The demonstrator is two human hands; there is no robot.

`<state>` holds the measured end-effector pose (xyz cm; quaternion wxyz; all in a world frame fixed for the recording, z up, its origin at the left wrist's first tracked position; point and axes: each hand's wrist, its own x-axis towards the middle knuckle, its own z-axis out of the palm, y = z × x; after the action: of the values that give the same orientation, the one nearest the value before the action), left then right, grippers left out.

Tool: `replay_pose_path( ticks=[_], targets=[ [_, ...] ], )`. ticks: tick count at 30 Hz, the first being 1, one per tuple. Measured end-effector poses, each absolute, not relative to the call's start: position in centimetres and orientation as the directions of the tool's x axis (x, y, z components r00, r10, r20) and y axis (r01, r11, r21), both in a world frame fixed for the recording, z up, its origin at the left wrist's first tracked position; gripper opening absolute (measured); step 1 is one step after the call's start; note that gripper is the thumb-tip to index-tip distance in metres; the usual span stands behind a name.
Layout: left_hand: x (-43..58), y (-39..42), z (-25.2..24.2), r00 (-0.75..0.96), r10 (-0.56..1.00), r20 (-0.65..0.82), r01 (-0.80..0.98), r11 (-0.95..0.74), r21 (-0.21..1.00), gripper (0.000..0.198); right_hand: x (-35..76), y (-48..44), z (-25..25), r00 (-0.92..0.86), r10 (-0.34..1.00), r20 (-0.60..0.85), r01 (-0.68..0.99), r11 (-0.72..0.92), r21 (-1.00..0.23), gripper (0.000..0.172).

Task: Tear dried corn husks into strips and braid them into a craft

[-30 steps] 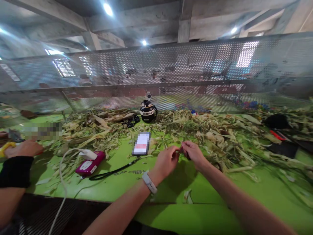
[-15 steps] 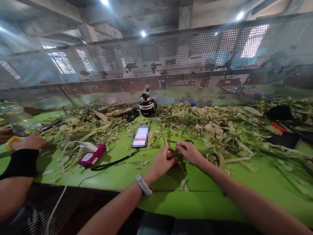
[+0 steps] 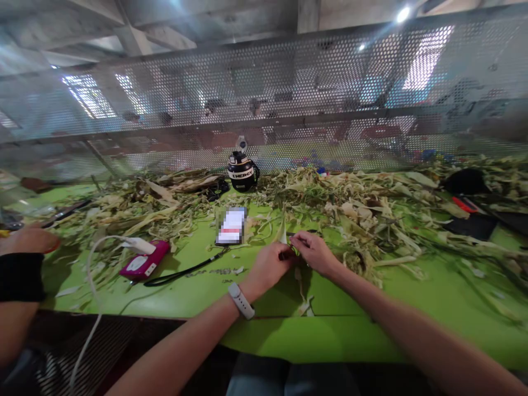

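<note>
My left hand point(image 3: 269, 266), a pale watch band on its wrist, is closed around a pale green husk-like leaf point(image 3: 281, 233) whose pointed tip sticks up above the fingers. My right hand point(image 3: 315, 254) meets it from the right, thumb and fingertips pinched together; what lies between them is too small to make out. Below the hands, a thin pale strip point(image 3: 300, 278) runs down towards a scrap point(image 3: 306, 307) near the table's front edge. Part of a dark thin object point(image 3: 311, 231) shows behind my right hand.
Heaps of plant strips point(image 3: 363, 203) cover the back of the green table point(image 3: 198, 300). A phone point(image 3: 231, 226), a black bottle point(image 3: 241, 175) and a magenta power bank point(image 3: 145, 263) with a white cable stand left of my hands. At far left is another person's hand point(image 3: 31, 240).
My hands have drawn closer together, the right one shifting slightly left. A thin strip now shows below them, above the scrap. The view has shifted a little; the other person's hand sits further left.
</note>
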<state>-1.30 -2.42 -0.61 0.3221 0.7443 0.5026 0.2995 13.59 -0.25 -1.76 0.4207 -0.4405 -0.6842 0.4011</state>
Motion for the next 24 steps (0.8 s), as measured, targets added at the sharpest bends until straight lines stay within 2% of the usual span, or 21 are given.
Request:
replay_pose_path(
  ticks=[4,7,10,13,15,17,20,24],
  targets=[
    [-1.3,-2.8,-0.8,0.401,0.865,0.301,0.589,-0.495,0.638,0.01,13.7,-0.1,-1.8,-0.195,0.979,0.053,0.157,0.084,-0.984,0.027],
    [-1.5,-3.2,-0.7,0.526,0.743,0.413,0.522,-0.666,0.533,0.013,13.7,0.0,-1.5,-0.198,0.98,-0.025,0.096,-0.006,-0.995,0.026],
    [-1.8,-3.1,-0.8,0.575,0.69,0.439,0.421,-0.71,0.564,0.015,13.7,0.1,-1.3,-0.209,0.977,-0.04,0.06,-0.028,-0.998,0.026],
    [-1.9,-2.6,-1.3,0.627,0.723,0.291,0.328,-0.583,0.743,0.017,13.6,0.2,-1.4,-0.212,0.976,-0.052,0.026,-0.048,-0.999,0.027],
    [-1.8,-2.0,-1.7,0.636,0.76,0.136,0.292,-0.4,0.869,0.018,13.5,0.3,-1.5,-0.214,0.975,-0.059,0.007,-0.058,-0.998,0.028],
    [-1.6,-1.3,-1.9,0.6,0.8,0.004,0.267,-0.205,0.942,0.021,13.6,0.3,-1.2,-0.219,0.973,-0.066,0.011,-0.066,-0.998,0.027],
    [-1.5,-0.5,-1.9,0.531,0.839,-0.116,0.238,-0.017,0.971,0.026,14.5,0.4,-0.1,-0.223,0.974,-0.042,0.125,-0.014,-0.992,0.024],
    [-1.3,0.0,-1.3,0.426,0.883,-0.198,0.285,0.077,0.955,0.027,16.9,0.5,2.2,-0.303,0.952,0.03,0.38,0.15,-0.913,0.018]
  ],
)
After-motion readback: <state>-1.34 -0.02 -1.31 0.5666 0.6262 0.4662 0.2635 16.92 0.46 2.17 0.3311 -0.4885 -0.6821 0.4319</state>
